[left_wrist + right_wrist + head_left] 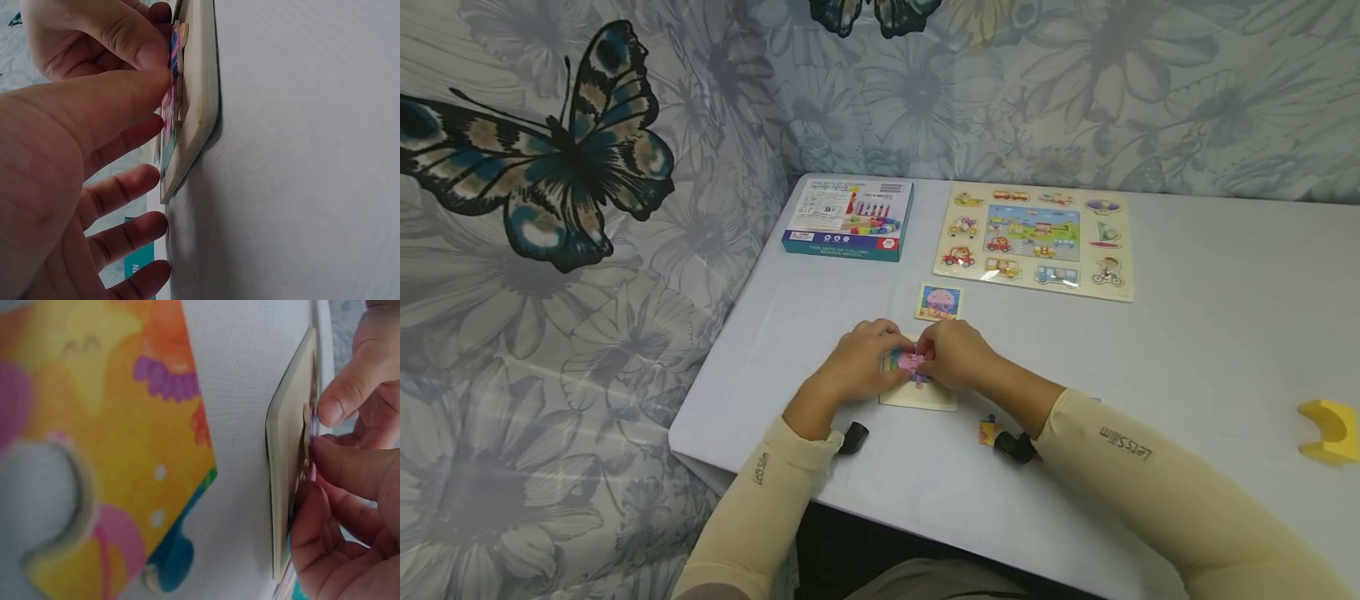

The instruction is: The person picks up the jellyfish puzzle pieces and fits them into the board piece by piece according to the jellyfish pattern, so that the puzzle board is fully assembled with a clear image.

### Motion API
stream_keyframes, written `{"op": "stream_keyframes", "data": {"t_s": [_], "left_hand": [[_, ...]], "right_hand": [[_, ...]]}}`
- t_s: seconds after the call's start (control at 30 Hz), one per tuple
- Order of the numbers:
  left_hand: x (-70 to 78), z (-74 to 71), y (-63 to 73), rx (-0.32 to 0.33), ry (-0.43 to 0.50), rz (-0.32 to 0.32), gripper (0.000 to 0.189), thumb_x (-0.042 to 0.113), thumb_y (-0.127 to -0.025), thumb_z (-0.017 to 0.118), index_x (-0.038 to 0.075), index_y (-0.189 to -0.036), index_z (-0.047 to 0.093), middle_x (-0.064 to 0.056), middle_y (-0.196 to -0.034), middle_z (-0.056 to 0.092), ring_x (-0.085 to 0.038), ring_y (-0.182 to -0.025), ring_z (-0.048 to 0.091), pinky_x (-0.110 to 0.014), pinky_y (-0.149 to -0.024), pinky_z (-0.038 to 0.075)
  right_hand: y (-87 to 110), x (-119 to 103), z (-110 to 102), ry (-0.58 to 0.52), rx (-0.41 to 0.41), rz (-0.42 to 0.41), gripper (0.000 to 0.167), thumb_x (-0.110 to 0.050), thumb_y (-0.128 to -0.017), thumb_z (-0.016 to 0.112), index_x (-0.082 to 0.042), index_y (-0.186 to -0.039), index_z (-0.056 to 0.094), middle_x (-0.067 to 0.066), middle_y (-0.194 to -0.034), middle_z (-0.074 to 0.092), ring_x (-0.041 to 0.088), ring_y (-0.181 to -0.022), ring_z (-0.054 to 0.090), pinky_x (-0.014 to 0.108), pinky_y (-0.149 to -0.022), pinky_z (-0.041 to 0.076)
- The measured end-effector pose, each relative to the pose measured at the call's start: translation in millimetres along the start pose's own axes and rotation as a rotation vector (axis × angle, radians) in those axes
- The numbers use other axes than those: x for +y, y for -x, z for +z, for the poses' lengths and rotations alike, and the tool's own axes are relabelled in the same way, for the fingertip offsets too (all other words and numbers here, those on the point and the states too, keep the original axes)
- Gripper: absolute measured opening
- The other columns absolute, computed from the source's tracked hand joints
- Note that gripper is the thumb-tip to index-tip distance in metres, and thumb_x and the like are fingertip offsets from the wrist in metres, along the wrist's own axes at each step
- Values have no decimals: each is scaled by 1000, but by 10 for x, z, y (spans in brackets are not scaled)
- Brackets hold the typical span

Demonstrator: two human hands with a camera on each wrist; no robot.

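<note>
A small wooden puzzle board [919, 403] lies flat on the table, with colourful pieces set into its left and middle part. My left hand [863, 360] is at the board's left side; its thumb touches the pieces and its other fingers are extended, as the left wrist view shows. From the right, my right hand [957, 354] pinches a pink puzzle piece [912, 362] at the board's middle. Its fingers hide much of that piece. Just beyond the board lies a small square picture card [939, 302] with a pink figure.
A yellow-orange puzzle piece [119, 419] lies near my right wrist. Farther back are a boxed set [848, 218] and a large vehicle puzzle board [1033, 240]. A yellow curved block [1330, 431] stands at the far right. The table's front edge is close to my body.
</note>
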State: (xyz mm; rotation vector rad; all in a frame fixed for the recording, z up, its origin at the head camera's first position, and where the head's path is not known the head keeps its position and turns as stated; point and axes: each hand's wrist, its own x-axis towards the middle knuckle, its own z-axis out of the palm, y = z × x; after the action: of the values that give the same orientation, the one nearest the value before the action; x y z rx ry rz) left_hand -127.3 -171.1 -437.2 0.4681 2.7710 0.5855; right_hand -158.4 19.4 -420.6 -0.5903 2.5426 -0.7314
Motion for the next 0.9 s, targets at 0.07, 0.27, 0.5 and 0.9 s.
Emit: {"op": "stream_keyframes", "data": {"t_s": [0.07,0.27,0.5,0.9], "left_hand": [[9,3,-2,3,2,-9,43,43,-90,77,31,-131,69,3,-136,55,-22,-128,47,-48,-108,41],[19,11,-25,22,0,-14,41,42,-87,81,30,-125,71,3,-130,57,-21,-122,50,-47,-105,43],[26,8,-73,44,17,-14,37,40,-83,84,29,-117,75,2,-123,59,-22,-115,52,-46,-99,45],[43,-21,-85,18,74,-73,36,36,-82,86,30,-116,76,4,-123,57,-21,-117,49,-45,-102,43]], "right_hand": [[-14,-5,4,14,-3,5,15,-18,-86,83,-9,-95,74,1,-78,64,16,-74,57,28,-66,46],[-76,19,-39,-8,-53,46,26,-21,-83,86,-9,-100,70,4,-80,63,19,-75,57,29,-64,46],[-173,103,-108,-63,-136,84,30,-26,-83,85,-10,-102,67,6,-85,64,20,-79,57,29,-66,47],[-214,90,-112,-46,-145,87,23,-24,-86,80,-10,-97,66,6,-82,62,20,-75,57,28,-61,45]]}}
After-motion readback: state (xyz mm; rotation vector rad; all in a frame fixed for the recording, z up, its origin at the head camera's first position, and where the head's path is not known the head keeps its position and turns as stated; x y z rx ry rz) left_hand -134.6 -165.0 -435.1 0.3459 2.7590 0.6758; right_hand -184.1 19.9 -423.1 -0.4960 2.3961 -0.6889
